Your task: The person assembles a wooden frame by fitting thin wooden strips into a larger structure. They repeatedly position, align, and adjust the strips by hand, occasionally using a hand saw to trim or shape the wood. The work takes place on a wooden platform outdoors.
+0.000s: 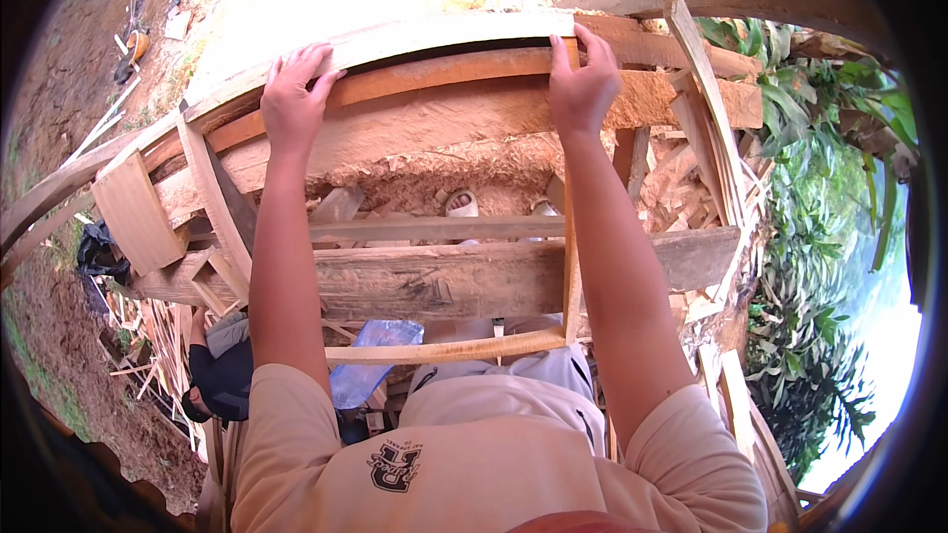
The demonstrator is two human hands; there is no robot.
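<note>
In front of me stretches a long pale wooden board (pixel 444 37), washed out by glare along its far edge. My left hand (pixel 294 97) is closed on its near edge toward the left, fingers over the top and thumb pointing right. Toward its right end, my right hand (pixel 585 81) grips the same board, thumb and fingers raised round the edge. A narrow upright strip (pixel 570 207) runs from by my right hand down toward my waist. There it meets a curved-looking strip (pixel 464 348) across my front. Just under the board lies an orange-brown beam (pixel 444 69).
Below are a rough thick beam (pixel 513 118) and a weathered plank (pixel 444 281). Slanting boards stand at left (pixel 138 212) and right (pixel 706 89). A person in dark clothing (pixel 219 370) is low at left, near scattered offcuts (pixel 163 336). A clear bluish plastic sheet (pixel 370 360) hangs near my waist.
</note>
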